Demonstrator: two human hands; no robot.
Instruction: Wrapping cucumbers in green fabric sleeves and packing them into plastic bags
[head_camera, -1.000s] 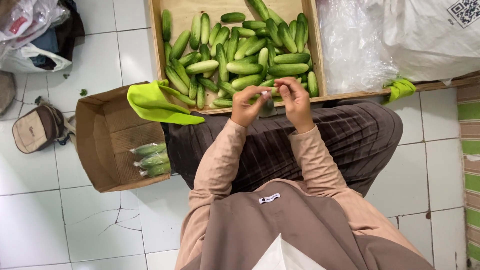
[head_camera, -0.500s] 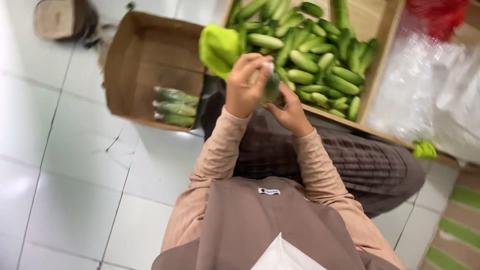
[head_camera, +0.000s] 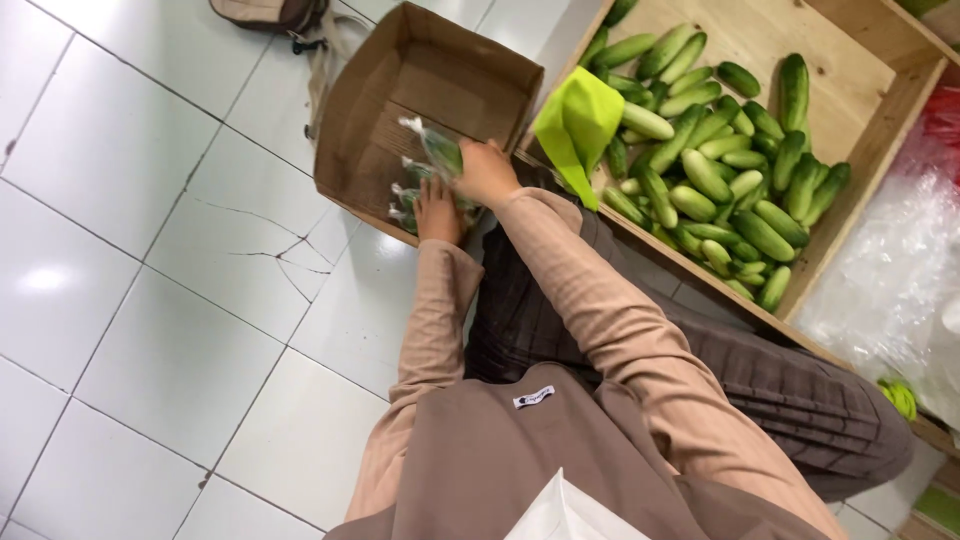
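**Clerk:** Item one: bagged cucumber pack (head_camera: 438, 152), clear plastic, held in the right hand (head_camera: 487, 172), fingers closed round it, over the open mouth of the cardboard box (head_camera: 440, 75).

**Checker:** And the left hand?

**Clerk:** Left hand (head_camera: 437, 208), at the near edge of the box, resting on or among the packs already inside (head_camera: 408, 195). Whether its grip is closed on one of them I cannot tell; the fingers are partly hidden.

**Checker:** Progress, as you judge it?

**Clerk:** Early, by my reading. A few bagged packs lie at the box's near side; most of the box floor shows bare cardboard. Loose cucumbers (head_camera: 720, 170), a large heap, unbagged, fill much of the wooden crate (head_camera: 880, 110). So: a handful packed, one pack in hand over the box and not yet set down, the bulk left.

**Checker:** Other stock?

**Clerk:** Bright green cloth or bag (head_camera: 580, 125), draped over the crate's near corner. Clear plastic sheeting or bags (head_camera: 890, 280), heaped beside the crate, right of it in view. Small green object (head_camera: 898, 396) lower down by that heap; kind unclear.

**Checker:** Surface and room?

**Clerk:** No table. Person seated on the floor (head_camera: 150, 300), white glossy tiles, one tile cracked just beside the box. Box and crate both stand on it. Brown bag (head_camera: 270, 12) at the top edge, beyond the box.
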